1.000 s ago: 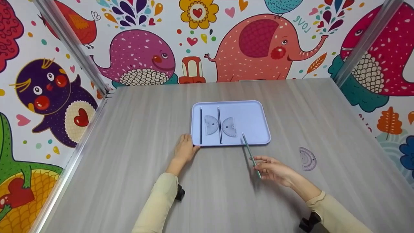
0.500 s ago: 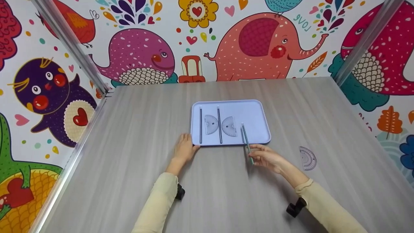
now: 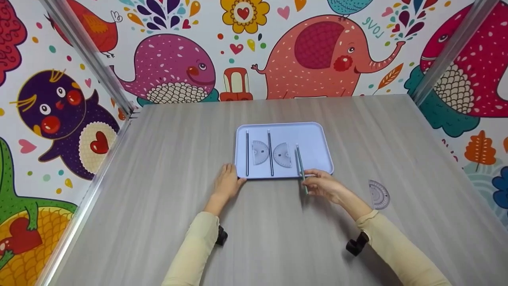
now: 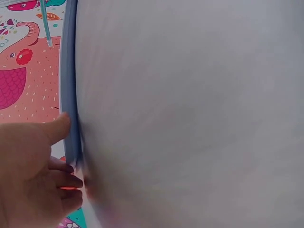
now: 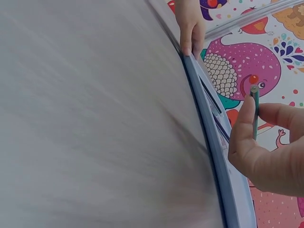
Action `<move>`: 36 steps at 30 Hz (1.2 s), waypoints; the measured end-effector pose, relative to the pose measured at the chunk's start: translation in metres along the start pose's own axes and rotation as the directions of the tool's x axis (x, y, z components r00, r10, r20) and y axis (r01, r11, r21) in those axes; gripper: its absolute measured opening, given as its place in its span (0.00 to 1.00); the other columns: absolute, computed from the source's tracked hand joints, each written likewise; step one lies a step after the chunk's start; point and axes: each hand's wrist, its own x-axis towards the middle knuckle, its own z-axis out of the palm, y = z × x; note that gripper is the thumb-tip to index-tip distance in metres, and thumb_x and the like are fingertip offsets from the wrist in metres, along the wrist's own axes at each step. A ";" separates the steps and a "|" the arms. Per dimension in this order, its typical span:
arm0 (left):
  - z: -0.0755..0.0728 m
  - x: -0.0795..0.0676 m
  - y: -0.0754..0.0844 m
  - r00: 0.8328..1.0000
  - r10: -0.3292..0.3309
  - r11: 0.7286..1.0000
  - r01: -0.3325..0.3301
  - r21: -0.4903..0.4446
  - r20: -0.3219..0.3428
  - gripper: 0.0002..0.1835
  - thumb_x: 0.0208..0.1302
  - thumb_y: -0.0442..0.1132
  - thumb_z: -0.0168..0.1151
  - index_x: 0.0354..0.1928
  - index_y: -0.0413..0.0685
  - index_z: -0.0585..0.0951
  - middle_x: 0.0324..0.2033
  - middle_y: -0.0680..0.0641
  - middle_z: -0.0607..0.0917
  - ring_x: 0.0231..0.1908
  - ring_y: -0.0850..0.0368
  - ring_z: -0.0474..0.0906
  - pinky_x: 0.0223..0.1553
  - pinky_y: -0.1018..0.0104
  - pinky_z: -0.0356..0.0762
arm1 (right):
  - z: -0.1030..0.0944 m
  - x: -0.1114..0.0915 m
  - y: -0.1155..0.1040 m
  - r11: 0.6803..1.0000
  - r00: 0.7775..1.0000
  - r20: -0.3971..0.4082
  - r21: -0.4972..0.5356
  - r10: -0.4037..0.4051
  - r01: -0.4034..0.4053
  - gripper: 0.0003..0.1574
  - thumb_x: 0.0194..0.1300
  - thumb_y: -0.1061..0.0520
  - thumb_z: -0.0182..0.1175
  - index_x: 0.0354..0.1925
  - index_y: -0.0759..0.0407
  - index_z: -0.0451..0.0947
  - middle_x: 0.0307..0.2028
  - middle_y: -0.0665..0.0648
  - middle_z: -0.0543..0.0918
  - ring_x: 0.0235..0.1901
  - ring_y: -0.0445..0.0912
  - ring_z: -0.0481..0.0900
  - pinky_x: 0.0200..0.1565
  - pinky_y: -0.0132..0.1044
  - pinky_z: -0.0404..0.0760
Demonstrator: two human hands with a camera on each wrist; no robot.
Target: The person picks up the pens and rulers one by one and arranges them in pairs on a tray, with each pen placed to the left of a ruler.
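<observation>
A pale lavender tray (image 3: 313, 137) lies on the table. My left hand (image 3: 227, 182) holds its near left corner, thumb along the front rim and fingers at the left side. In the right hand (image 3: 323, 186) a green pencil (image 3: 300, 160) is pinched between thumb and fingers, its far end over the tray and its near end past the front rim. The right wrist view shows that near end of the pencil (image 5: 255, 111) standing up from the grip. Inside the tray, a dark pencil (image 3: 247, 154) lies leftmost, then a clear protractor (image 3: 260, 152), another dark pencil (image 3: 271, 154) and a second protractor (image 3: 282, 155).
Another clear protractor (image 3: 379, 194) lies on the grey wood-grain table (image 3: 178, 139), right of the tray and beyond the right forearm. Printed cartoon walls (image 3: 309, 59) with metal posts (image 3: 91, 55) border the table at the back and sides.
My right hand has moved forward and slightly left, carrying the green pencil farther over the tray. The left hand stays at the tray's corner.
</observation>
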 end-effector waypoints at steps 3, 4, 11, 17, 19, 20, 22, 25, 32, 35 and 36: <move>-0.001 0.000 0.000 1.000 0.002 1.000 -0.002 0.004 -0.003 0.35 0.63 0.45 0.55 0.61 0.23 0.59 0.61 0.28 0.62 0.64 0.38 0.53 0.63 0.50 0.55 | 0.001 0.005 -0.002 1.000 1.000 -0.023 -0.018 -0.005 0.005 0.30 0.60 0.67 0.52 0.59 0.73 0.55 0.25 0.49 0.77 0.23 0.36 0.73 0.28 0.26 0.78; -0.001 0.000 0.000 1.000 0.002 1.000 -0.002 0.004 -0.004 0.35 0.63 0.45 0.55 0.61 0.23 0.59 0.61 0.28 0.62 0.64 0.38 0.53 0.63 0.50 0.55 | 0.001 0.006 -0.002 1.000 0.999 -0.033 -0.023 -0.006 0.005 0.30 0.60 0.67 0.51 0.59 0.73 0.55 0.24 0.49 0.77 0.23 0.35 0.72 0.28 0.26 0.78; -0.002 -0.001 0.001 1.000 -0.001 1.000 0.001 0.011 -0.004 0.35 0.63 0.45 0.56 0.60 0.22 0.59 0.60 0.28 0.62 0.64 0.38 0.54 0.63 0.49 0.56 | 0.002 0.016 -0.003 0.998 0.996 -0.085 -0.057 -0.024 0.019 0.31 0.58 0.69 0.51 0.59 0.74 0.55 0.24 0.49 0.73 0.21 0.36 0.70 0.26 0.26 0.77; -0.001 0.000 0.001 1.000 -0.001 1.000 0.001 0.018 -0.007 0.35 0.63 0.45 0.55 0.61 0.23 0.60 0.60 0.29 0.63 0.64 0.39 0.54 0.63 0.51 0.57 | 0.003 0.025 -0.005 0.992 0.989 -0.137 -0.118 -0.051 0.035 0.31 0.55 0.70 0.53 0.57 0.74 0.58 0.25 0.51 0.70 0.20 0.37 0.70 0.23 0.27 0.77; 0.000 0.000 0.001 1.000 0.005 1.000 -0.005 0.026 -0.016 0.34 0.63 0.45 0.55 0.60 0.23 0.60 0.60 0.29 0.64 0.63 0.39 0.55 0.63 0.52 0.57 | 0.004 0.028 -0.006 0.989 0.987 -0.147 -0.140 -0.064 0.044 0.31 0.55 0.70 0.53 0.58 0.74 0.57 0.26 0.52 0.70 0.20 0.37 0.70 0.23 0.27 0.77; -0.001 0.000 0.001 1.000 0.006 1.000 -0.006 0.027 -0.017 0.34 0.63 0.45 0.55 0.60 0.23 0.60 0.60 0.29 0.64 0.63 0.39 0.55 0.63 0.52 0.57 | 0.003 0.030 -0.007 0.987 0.987 -0.147 -0.154 -0.072 0.049 0.31 0.56 0.70 0.52 0.58 0.74 0.56 0.27 0.52 0.70 0.21 0.37 0.71 0.23 0.27 0.77; -0.001 0.000 0.001 1.000 0.006 1.000 -0.005 0.030 -0.014 0.34 0.63 0.45 0.55 0.60 0.23 0.60 0.60 0.29 0.64 0.63 0.40 0.55 0.64 0.53 0.56 | 0.003 0.034 -0.008 0.983 0.985 -0.151 -0.173 -0.087 0.061 0.31 0.56 0.70 0.52 0.58 0.75 0.56 0.28 0.53 0.71 0.21 0.38 0.72 0.23 0.27 0.76; -0.001 -0.001 0.001 1.000 -0.002 0.999 0.002 0.033 -0.003 0.35 0.64 0.46 0.54 0.61 0.23 0.59 0.61 0.29 0.62 0.64 0.40 0.54 0.64 0.54 0.54 | 0.003 0.039 -0.010 0.975 0.984 -0.144 -0.207 -0.106 0.075 0.31 0.56 0.70 0.52 0.58 0.76 0.56 0.29 0.54 0.71 0.21 0.38 0.73 0.23 0.28 0.76; -0.002 0.000 0.002 1.000 -0.007 0.999 0.007 0.036 0.008 0.35 0.64 0.46 0.54 0.61 0.22 0.59 0.61 0.28 0.61 0.64 0.39 0.53 0.65 0.54 0.52 | 0.001 0.052 -0.016 0.968 0.979 -0.173 -0.241 -0.110 0.066 0.31 0.55 0.70 0.53 0.57 0.76 0.58 0.26 0.51 0.71 0.20 0.38 0.72 0.22 0.27 0.76; -0.002 0.000 0.002 1.000 -0.006 0.999 0.005 0.036 0.011 0.35 0.64 0.46 0.53 0.61 0.23 0.59 0.61 0.28 0.61 0.64 0.38 0.53 0.65 0.54 0.51 | 0.000 0.056 -0.018 0.968 0.977 -0.184 -0.244 -0.107 0.060 0.31 0.54 0.70 0.52 0.57 0.76 0.59 0.25 0.50 0.73 0.21 0.38 0.73 0.23 0.26 0.76; -0.002 0.000 0.002 1.000 -0.003 0.999 0.003 0.034 0.011 0.35 0.64 0.46 0.53 0.61 0.23 0.59 0.61 0.28 0.61 0.64 0.38 0.53 0.65 0.55 0.51 | 0.000 0.057 -0.019 0.968 0.977 -0.184 -0.245 -0.105 0.058 0.31 0.54 0.70 0.52 0.58 0.77 0.58 0.24 0.50 0.73 0.21 0.38 0.73 0.23 0.27 0.76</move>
